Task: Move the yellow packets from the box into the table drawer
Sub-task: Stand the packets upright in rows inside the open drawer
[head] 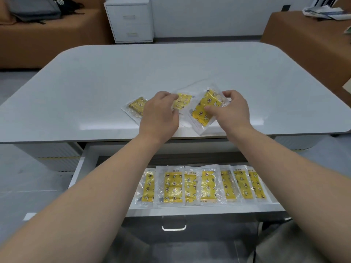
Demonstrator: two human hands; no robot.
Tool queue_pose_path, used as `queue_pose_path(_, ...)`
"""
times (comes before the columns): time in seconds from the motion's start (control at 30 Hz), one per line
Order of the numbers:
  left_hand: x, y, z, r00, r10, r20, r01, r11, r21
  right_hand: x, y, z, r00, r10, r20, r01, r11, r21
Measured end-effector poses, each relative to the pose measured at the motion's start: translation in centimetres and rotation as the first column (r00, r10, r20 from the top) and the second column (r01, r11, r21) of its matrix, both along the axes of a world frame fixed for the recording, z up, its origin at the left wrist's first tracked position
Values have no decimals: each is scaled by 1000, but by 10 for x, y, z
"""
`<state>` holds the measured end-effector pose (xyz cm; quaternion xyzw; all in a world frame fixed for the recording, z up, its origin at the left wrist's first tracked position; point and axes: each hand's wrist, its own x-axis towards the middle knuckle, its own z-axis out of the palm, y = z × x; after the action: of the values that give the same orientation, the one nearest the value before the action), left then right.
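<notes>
Room: at the back, a brown sofa [47, 38] with a dark bag [34, 10] on it is seen on the left, a white two-drawer cabinet [131, 19] at the middle, and a brown bench [303, 37] with loose papers [322, 13] on the right.
Table: a white table [171, 69] with rounded corners fills the middle of the view.
Left packet: a yellow packet in clear wrap [135, 106] lies flat on the tabletop near the front edge and is partly hidden by the left hand.
Left hand [160, 114]: it is stretched over the tabletop, with its fingers bent down onto the near edge of the middle packet; whether that packet is pinched cannot be told.
Middle packet [183, 100]: it lies on the tabletop between the two hands.
Right packet [205, 109]: it is held tilted, its lower end by the table's front edge.
Right hand [233, 109]: the right packet is gripped, with the thumb laid on its yellow face and the fingers curled round its far edge.
Drawer: below the tabletop, a white drawer [190, 210] is pulled open, with a metal handle [173, 227] on its front.
Drawer contents: a row of yellow packets [201, 185] is laid side by side, overlapping, from the middle of the drawer to its right end.
</notes>
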<state>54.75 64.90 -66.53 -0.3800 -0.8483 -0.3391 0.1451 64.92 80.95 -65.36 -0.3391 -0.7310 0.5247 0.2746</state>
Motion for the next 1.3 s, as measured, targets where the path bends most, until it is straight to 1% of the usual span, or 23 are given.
queue_pose_path(0.1, 4, -1, 6, 1000, -7, 10, 7, 998, 64, -1, -3, 0, 1000, -23, -15, 21, 990, -141)
queue_pose_path(0.17, 5, -2, 9, 999, 0, 45, -5, 994, 106, 0, -5, 1, 1000, -7, -10, 5, 971, -238)
queue_pose_path(0.2, 6, -3, 10, 998, 5, 60, -12, 993, 121, 0, -6, 1, 1000, 12, 8, -9, 968, -250)
queue_pose_path(0.33, 11, -6, 15, 993, -3, 122, -17, 987, 162, 0, -9, 1, 989, 104, 103, -81, 974, -210)
queue_pose_path(0.4, 15, -7, 19, 989, -5, 147, -24, 981, 193, 0, -10, 2, 982, 148, 120, -118, 967, -228)
queue_pose_path(0.47, 18, -7, 23, 987, -5, 159, -31, 974, 223, 0, -12, 4, 979, 172, 107, -135, 949, -284)
queue_pose_path(0.53, 22, -8, 26, 987, -24, 160, -18, 966, 258, 1, -14, 9, 978, 192, 84, -146, 910, -389)
queue_pose_path(0.57, 24, -8, 27, 986, -48, 160, 1, 960, 280, 2, -15, 10, 976, 203, 73, -151, 885, -440)
queue_pose_path(0.63, 30, -9, 29, 978, -118, 174, 61, 951, 304, 1, -14, 10, 971, 226, 76, -160, 855, -492)
queue_pose_path(0.7, 36, -11, 28, 961, -199, 190, 146, 955, 259, 1, -13, 10, 967, 247, 55, -188, 846, -500)
queue_pose_path(0.77, 40, -14, 26, 943, -254, 214, 223, 962, 158, 2, -15, 10, 963, 271, 18, -228, 842, -489)
queue_pose_path(0.9, 40, -26, 25, 891, -310, 332, 331, 944, -8, 4, -16, 9, 959, 284, 20, -250, 872, -421)
queue_pose_path(0.97, 40, -32, 24, 869, -298, 394, 347, 936, -57, 4, -19, 9, 954, 299, 14, -268, 872, -410)
queue_pose_path(1.03, 37, -36, 22, 864, -220, 454, 272, 961, -51, 3, -21, 8, 944, 329, -10, -305, 863, -403)
queue_pose_path(1.1, 31, -38, 20, 861, -102, 498, 138, 990, -36, 2, -22, 8, 930, 366, -33, -351, 858, -375)
queue_pose_path(1.17, 25, -40, 19, 812, -24, 583, 33, 999, -5, 1, -25, 7, 910, 414, -35, -402, 856, -324)
queue_pose_path(1.23, 21, -44, 19, 746, -9, 666, -32, 998, 48, 2, -29, 5, 880, 474, -24, -460, 838, -294)
queue_pose_path(1.3, 18, -50, 19, 745, 2, 667, -46, 998, 48, 3, -36, 1, 850, 527, 7, -509, 823, -254)
